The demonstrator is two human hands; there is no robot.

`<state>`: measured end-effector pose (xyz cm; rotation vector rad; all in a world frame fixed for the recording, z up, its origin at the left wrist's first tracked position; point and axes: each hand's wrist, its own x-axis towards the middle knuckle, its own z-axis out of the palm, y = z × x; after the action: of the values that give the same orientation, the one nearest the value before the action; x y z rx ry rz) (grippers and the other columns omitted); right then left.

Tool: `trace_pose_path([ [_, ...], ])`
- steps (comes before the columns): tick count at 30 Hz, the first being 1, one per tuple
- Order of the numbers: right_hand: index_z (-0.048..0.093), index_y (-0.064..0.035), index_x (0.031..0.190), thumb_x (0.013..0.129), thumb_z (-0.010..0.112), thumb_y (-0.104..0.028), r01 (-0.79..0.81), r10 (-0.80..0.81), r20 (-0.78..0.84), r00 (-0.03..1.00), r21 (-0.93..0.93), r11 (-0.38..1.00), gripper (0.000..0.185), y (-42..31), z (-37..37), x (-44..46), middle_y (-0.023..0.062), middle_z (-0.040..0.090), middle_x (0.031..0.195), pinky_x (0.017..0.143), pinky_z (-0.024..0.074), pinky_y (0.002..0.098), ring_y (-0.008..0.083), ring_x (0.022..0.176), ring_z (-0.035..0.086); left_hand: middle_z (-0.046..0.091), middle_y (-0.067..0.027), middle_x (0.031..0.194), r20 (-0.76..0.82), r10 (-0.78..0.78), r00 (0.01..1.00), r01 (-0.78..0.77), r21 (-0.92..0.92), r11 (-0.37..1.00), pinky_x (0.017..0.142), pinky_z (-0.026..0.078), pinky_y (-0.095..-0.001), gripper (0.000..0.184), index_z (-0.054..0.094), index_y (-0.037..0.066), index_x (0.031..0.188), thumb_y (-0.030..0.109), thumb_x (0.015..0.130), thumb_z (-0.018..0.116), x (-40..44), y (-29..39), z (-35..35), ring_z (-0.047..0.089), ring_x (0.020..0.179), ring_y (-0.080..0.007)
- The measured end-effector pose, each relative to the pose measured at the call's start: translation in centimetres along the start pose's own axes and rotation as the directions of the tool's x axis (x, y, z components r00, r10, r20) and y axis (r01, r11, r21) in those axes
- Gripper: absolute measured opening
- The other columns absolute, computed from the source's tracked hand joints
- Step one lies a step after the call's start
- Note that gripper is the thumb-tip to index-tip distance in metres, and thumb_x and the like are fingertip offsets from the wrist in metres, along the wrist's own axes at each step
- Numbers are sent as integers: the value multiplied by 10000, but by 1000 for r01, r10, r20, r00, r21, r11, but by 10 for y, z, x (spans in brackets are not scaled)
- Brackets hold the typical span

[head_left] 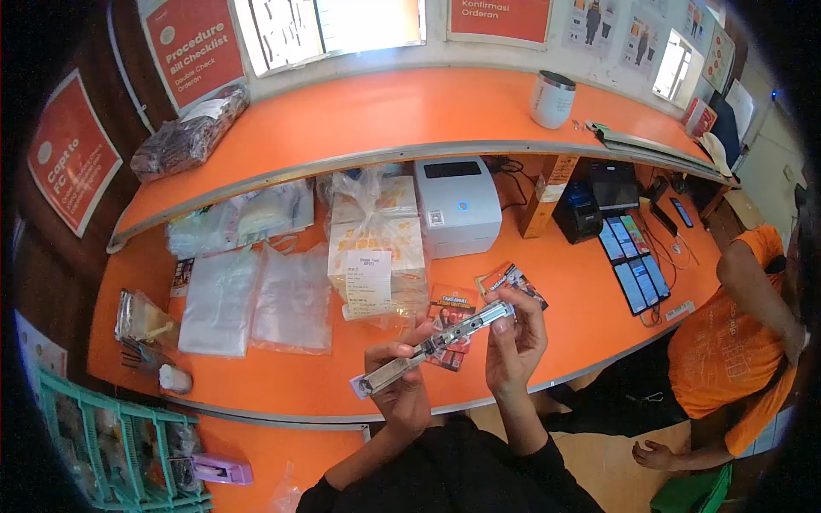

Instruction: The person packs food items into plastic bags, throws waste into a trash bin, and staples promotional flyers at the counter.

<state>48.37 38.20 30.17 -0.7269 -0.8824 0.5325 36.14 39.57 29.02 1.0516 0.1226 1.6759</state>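
An opened-out metal stapler is held up at a slant in front of my chest, above the counter's front edge. Its lower left end is gripped by my left hand, fingers closed around it. My right hand pinches the upper right end between thumb and fingers. Behind the stapler lie printed takeaway cards, partly covered by it. A clear plastic bag of stacked boxes with a receipt on its front stands just beyond my left hand.
Flat plastic bags lie on the left. A label printer stands under the orange shelf, which bears a tumbler. Phones lie at right, near a person in an orange shirt. A purple tape dispenser sits lower left.
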Motion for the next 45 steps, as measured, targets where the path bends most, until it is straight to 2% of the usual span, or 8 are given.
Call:
trace_pose_path([
  [19, 460, 62, 1223, 861, 613, -51, 45, -45, 16, 999, 17, 999, 409, -6, -1, 8, 172, 574, 1076, 813, 508, 296, 209, 1014, 582, 491, -242, 1273, 26, -1, 1000, -1, 77, 997, 1071, 320, -455, 268, 425, 52, 1118, 173, 921, 558, -9, -10, -7, 434, 1260, -330],
  [30, 533, 53, 1182, 825, 680, -206, 93, -93, 3, 996, -66, 993, 465, -11, -1, 5, 118, 542, 1063, 752, 454, 277, 156, 879, 543, 499, -198, 1237, -37, -84, 996, 84, -1, 996, 1063, 356, -434, 280, 446, 16, 1150, 163, 931, 539, -4, -7, 1, 489, 1192, -280],
  [33, 580, 24, 1115, 807, 697, -243, 131, -103, 199, 974, -130, 983, 425, -15, -7, 7, 130, 538, 1101, 822, 436, 304, 187, 930, 547, 547, -179, 1184, -19, -175, 984, 175, 143, 974, 971, 425, -384, 265, 477, -13, 1165, 138, 950, 507, -8, -4, -7, 547, 1108, -246],
  [35, 595, -3, 1059, 808, 691, -272, 429, -117, 646, 754, -350, 833, 381, -25, -3, 18, 144, 542, 1117, 873, 420, 330, 210, 975, 548, 571, -172, 1157, 8, -261, 965, 248, 287, 925, 904, 469, -355, 267, 488, -33, 1180, 116, 959, 486, -10, -3, -8, 582, 1051, -229],
  [36, 595, -3, 1059, 808, 691, -272, 428, -116, 644, 756, -353, 832, 381, -25, 1, 18, 144, 542, 1117, 873, 420, 330, 210, 975, 548, 587, -164, 1121, 35, -308, 951, 280, 322, 904, 866, 484, -338, 288, 486, -54, 1196, 116, 963, 481, -10, -2, -6, 597, 1002, -212],
  [39, 602, -4, 1038, 835, 692, -299, 251, -20, 485, 874, -415, 874, 369, -19, 25, 9, 135, 554, 1113, 854, 431, 359, 207, 977, 533, 622, -155, 1033, 50, -387, 921, 354, 311, 882, 799, 511, -323, 316, 482, -80, 1215, 113, 966, 482, -8, -2, -1, 625, 923, -194],
  [41, 608, -24, 1011, 847, 652, -416, -146, 153, 198, 968, -53, 988, 427, -10, 32, 1, 145, 562, 1095, 866, 423, 337, 209, 964, 560, 636, -152, 990, 24, -394, 919, 342, 450, 825, 796, 511, -325, 283, 539, -71, 1160, 120, 954, 508, -9, -7, -5, 628, 935, -208],
  [45, 583, -9, 799, 797, 555, -668, -340, 343, 276, 898, -59, 939, 660, 1, 0, -2, 98, 558, 861, 679, 404, 252, 139, 828, 530, 626, -151, 959, 148, -294, 944, 98, 726, 681, 758, 503, -339, 222, 596, -54, 1067, 109, 921, 553, -11, -11, -6, 630, 887, -253],
])
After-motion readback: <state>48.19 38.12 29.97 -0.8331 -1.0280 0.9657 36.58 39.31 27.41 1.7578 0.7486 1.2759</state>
